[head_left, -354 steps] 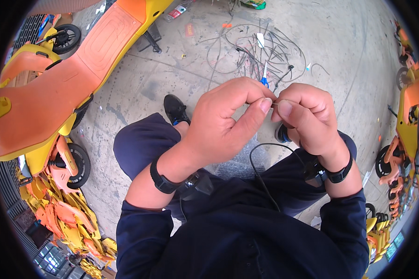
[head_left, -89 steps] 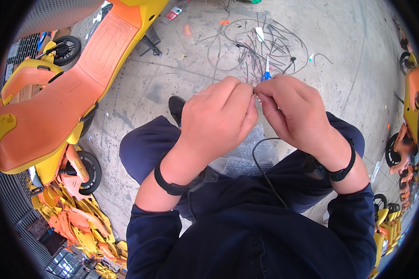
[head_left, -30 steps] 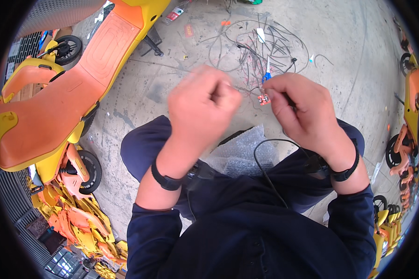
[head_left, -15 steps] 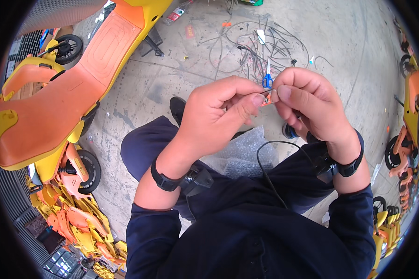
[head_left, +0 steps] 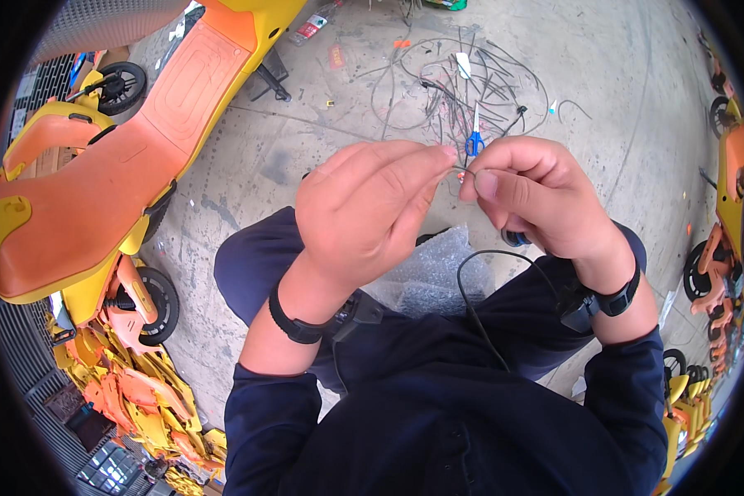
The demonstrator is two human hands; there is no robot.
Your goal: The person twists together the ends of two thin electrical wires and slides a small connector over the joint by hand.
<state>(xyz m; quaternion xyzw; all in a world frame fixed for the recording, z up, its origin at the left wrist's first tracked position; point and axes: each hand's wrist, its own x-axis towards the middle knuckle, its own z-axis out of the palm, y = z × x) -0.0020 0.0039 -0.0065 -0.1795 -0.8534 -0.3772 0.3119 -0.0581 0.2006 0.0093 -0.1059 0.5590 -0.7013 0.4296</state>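
Observation:
Between my fingertips runs a short piece of thin dark cable [head_left: 463, 169]. My left hand [head_left: 368, 207] pinches one end, its back turned up and its fingers pressed together. Thumb and forefinger of my right hand [head_left: 541, 194] close on the other end. A small orange bit [head_left: 461, 178] shows just under the cable; what it belongs to is hidden. Beyond the hands, blue-handled scissors [head_left: 474, 142] lie on the floor with their blades pointing away, beside a tangle of dark cables [head_left: 463, 87].
Bubble wrap [head_left: 430, 269] lies between my legs. On the left stands a yellow and orange scooter body [head_left: 157, 140], with a heap of yellow and orange panels [head_left: 132, 388] nearer me. More scooters [head_left: 723, 207] line the right. A plastic bottle [head_left: 310, 29] lies far left of the cables.
My left hand has rolled over so its back now faces up, with the thumb mostly hidden. The right hand has shifted slightly left and nearer. Less orange shows between the fingers.

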